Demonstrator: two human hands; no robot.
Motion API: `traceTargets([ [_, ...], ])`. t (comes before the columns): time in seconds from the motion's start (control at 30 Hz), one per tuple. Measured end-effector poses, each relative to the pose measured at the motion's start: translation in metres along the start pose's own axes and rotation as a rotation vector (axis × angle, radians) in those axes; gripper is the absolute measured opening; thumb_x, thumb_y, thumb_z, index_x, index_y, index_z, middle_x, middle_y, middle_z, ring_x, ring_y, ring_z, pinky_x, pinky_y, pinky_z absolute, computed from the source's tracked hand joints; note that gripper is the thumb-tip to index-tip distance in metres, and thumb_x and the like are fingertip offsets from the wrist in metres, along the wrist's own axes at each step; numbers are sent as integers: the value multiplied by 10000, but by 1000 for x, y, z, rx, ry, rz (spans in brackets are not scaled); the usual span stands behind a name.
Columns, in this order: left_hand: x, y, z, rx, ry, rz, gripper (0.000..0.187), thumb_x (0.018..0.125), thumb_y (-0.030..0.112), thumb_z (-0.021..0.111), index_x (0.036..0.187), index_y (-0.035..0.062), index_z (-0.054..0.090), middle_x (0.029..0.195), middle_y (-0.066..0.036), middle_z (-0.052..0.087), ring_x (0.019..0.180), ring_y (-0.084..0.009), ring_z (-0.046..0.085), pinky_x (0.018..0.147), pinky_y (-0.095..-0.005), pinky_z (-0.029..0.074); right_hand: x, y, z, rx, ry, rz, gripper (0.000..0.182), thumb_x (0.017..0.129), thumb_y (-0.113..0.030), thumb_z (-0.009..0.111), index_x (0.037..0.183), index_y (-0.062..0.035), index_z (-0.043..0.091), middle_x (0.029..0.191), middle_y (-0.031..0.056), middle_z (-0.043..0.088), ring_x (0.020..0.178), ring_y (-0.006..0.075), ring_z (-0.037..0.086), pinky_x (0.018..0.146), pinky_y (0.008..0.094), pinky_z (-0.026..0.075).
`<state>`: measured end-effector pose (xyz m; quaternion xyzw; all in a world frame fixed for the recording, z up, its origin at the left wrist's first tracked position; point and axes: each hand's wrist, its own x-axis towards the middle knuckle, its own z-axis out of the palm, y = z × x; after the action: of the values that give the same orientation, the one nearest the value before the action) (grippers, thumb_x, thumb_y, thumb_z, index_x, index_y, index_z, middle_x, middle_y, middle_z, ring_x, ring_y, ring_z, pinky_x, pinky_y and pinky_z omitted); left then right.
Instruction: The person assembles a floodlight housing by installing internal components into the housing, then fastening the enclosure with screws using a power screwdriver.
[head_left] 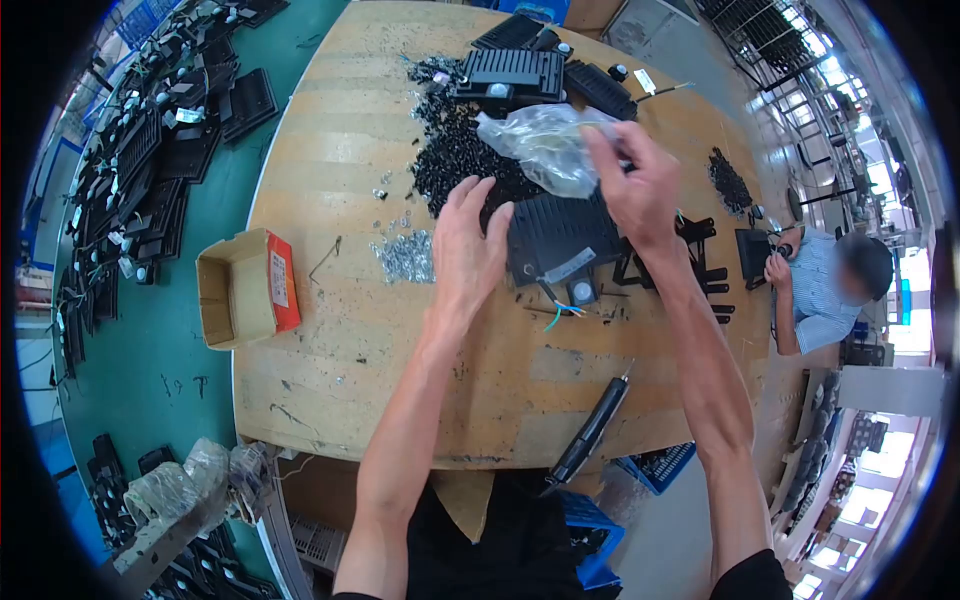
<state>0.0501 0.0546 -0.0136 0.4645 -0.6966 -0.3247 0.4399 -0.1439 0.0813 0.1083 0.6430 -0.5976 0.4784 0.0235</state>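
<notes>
My right hand (638,185) is closed on a crumpled clear plastic bag (555,150), held over the pile and the black housing. My left hand (468,240), thumb apart from its fingers, reaches to the lower edge of a heap of small black parts (450,150). Just right of it lies a finned black housing (560,235) with a pale label, a round sensor (582,291) and coloured wires (566,312). Small silver parts (405,257) are spread left of my left wrist. Black brackets (703,260) lie beside my right forearm.
More black housings (512,75) sit at the table's far end. An open cardboard box (240,290) stands at the left edge, and an electric screwdriver (592,430) lies near the front. Across the table, a person (825,285) handles another black housing. A green surface (170,340) holds many housings.
</notes>
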Motion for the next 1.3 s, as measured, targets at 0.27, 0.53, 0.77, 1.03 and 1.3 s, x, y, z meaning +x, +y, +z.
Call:
traceTargets([
  [0.27,42,0,17,-540,-187,-261,761,969,379,781,1538,-36,492,1399,-233,631,1178,-263,671,894,-357,579,9,35,-7,728,-13,448,253,1069,-254,684,1122,-14,743,971,20,751,807,68,652,792,256,567],
  [0.53,35,45,-11,-844,-130,-314,449,1018,152,744,1414,-21,623,1278,-110,696,1057,-148,702,906,-283,581,-5,57,-49,1347,-30,694,402,1118,-303,563,1398,-17,609,1317,108,694,1169,212,678,1033,405,554],
  [0.77,22,78,-46,-999,77,-249,312,970,19,763,1268,-47,698,1043,-75,766,918,-105,712,819,-250,585,-26,61,-71,1617,-20,629,395,1124,-336,545,1364,-29,611,1196,82,703,1054,179,664,1002,383,527],
  [1.03,24,99,-64,-1136,-18,-292,269,1056,129,674,1270,-33,703,1080,-103,781,918,-151,747,850,-312,632,-34,45,-78,1403,156,740,471,1123,-426,513,1453,-92,552,1280,72,677,1178,228,630,1073,467,493],
  [1.3,34,85,-48,-916,-60,-233,250,1091,136,619,1250,-12,742,1039,-64,792,874,-86,720,836,-260,603,-52,35,-79,1545,-79,701,656,1130,-410,491,1616,9,354,1611,153,475,1484,304,455,1252,518,342],
])
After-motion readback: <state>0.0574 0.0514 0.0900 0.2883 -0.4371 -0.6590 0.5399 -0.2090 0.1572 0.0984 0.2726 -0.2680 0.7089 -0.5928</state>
